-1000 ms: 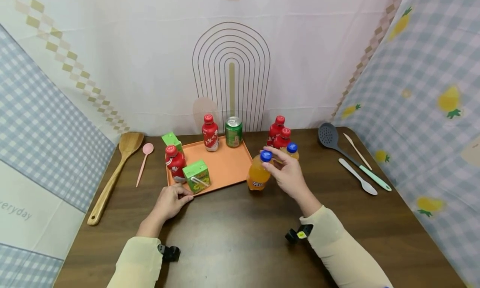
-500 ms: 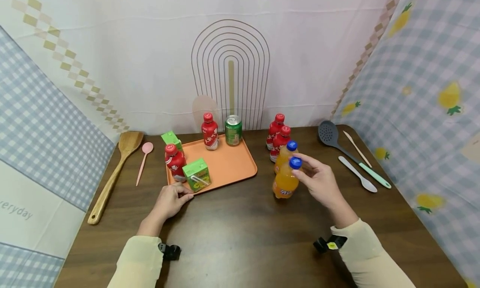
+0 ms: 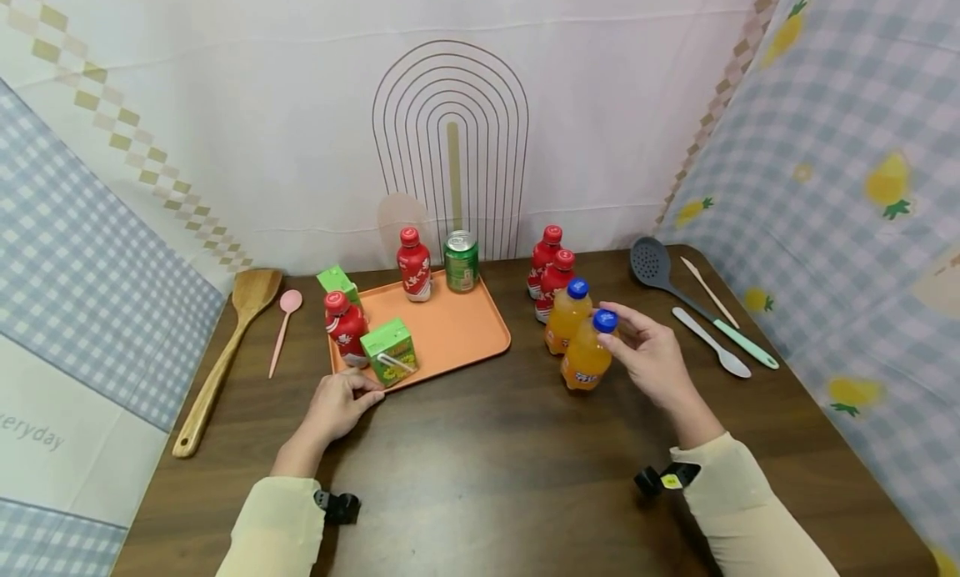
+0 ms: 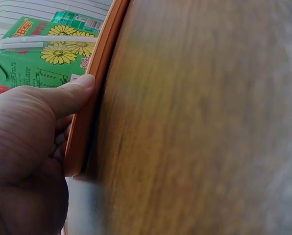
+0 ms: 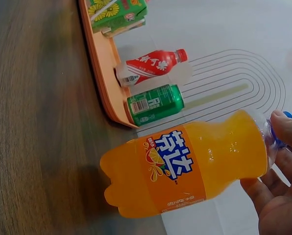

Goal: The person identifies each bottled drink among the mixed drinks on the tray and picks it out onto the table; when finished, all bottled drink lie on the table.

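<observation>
My right hand [image 3: 651, 356] grips an orange soda bottle [image 3: 587, 360] by its neck, just below the blue cap. The bottle is upright, in front of a second orange soda bottle [image 3: 564, 320]. At the near left corner of the orange tray [image 3: 465, 331], my left hand [image 3: 337, 403] holds the rim, thumb on top in the left wrist view. On the tray stand a green juice box [image 3: 390, 352] with a straw, a red bottle [image 3: 347, 331], another red bottle [image 3: 415, 264], a green can [image 3: 461, 262] and a partly hidden green box [image 3: 337, 283].
Behind the orange bottles stand two more red bottles, a front one [image 3: 553, 287] and a rear one [image 3: 543, 260]. At left lie a wooden spatula [image 3: 232, 352] and a pink spoon [image 3: 287, 318]. A skimmer [image 3: 690, 306], a pale spoon [image 3: 708, 341] and a thin knife [image 3: 708, 291] lie at right.
My right hand has carried the orange soda bottle rightward from the tray's right edge to just in front of the other orange bottle. My left hand has stayed on the tray's rim.
</observation>
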Tool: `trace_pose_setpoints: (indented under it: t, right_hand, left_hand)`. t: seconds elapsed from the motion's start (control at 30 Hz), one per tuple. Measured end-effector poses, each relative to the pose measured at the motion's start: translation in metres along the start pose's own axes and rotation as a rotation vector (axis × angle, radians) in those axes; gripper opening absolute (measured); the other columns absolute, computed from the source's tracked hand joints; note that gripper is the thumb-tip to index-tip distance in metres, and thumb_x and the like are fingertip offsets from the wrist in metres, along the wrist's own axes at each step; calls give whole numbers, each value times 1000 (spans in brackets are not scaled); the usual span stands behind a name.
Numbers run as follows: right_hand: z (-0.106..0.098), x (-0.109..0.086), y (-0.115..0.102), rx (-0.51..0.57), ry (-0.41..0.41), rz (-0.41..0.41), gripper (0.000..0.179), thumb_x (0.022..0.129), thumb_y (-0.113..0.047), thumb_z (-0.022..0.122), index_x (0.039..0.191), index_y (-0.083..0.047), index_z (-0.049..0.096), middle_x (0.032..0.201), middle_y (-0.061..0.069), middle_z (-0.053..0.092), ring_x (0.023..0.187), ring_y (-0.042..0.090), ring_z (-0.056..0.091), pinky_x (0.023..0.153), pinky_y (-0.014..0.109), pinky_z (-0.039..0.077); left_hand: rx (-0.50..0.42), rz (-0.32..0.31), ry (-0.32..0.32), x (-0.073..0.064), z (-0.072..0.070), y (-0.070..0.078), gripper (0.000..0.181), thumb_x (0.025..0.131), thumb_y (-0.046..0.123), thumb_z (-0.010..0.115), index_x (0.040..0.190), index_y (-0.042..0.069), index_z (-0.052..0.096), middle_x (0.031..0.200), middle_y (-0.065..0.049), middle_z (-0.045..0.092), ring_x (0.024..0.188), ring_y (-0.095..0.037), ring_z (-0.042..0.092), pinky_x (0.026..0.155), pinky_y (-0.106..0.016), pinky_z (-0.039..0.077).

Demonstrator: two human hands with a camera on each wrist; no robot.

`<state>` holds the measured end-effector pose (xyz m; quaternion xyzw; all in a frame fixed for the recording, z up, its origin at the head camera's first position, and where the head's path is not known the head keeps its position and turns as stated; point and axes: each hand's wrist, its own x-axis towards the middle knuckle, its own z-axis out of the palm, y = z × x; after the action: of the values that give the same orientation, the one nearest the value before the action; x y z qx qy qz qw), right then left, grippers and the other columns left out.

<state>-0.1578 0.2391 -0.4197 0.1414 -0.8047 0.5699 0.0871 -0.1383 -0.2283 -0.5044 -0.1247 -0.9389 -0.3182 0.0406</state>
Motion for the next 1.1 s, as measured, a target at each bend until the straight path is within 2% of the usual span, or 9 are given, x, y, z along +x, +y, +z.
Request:
trace_pose_setpoints:
  t: [0.17,0.4,0.57,0.87,1.1]
  right_hand:
    - [0,1,3,24,-18,3,43,90,-11,67,132,-5,57,131,18,57,114,11,59,89,19,45]
    - [-1,1,2,-9,-64,36,45,92,-14,64,136,-8,53,135,12,56,121,25,55,91,20,43]
    - [-1,2,0,-9,-96,68,46,94,-14,62,139,-11,52,136,10,55,124,26,53,93,20,42]
    - [3,-1,-15,-21,-123,58,44,94,-5,60,137,0,50,137,19,52,121,33,52,92,23,44]
    - [5,3,6,-7,-106,64,45,94,-12,62,138,-10,52,137,10,54,122,25,54,91,19,43]
  left_hand:
    - [1,-2,0,1,1,0,6,82,21,77,78,18,77,84,8,67,81,-16,62,71,-36,47]
    - [-1,1,0,0,0,1,10,83,25,77,79,15,77,84,8,67,77,-13,60,66,-32,44]
    - [-6,0,-5,-1,0,0,10,83,25,77,79,16,77,82,9,65,74,-12,58,64,-32,43]
    - [3,11,2,0,0,2,4,81,19,79,78,18,76,81,8,65,71,-10,57,63,-30,42]
    - [9,10,3,0,-1,3,4,82,18,78,78,17,76,81,8,65,71,-10,57,62,-30,43]
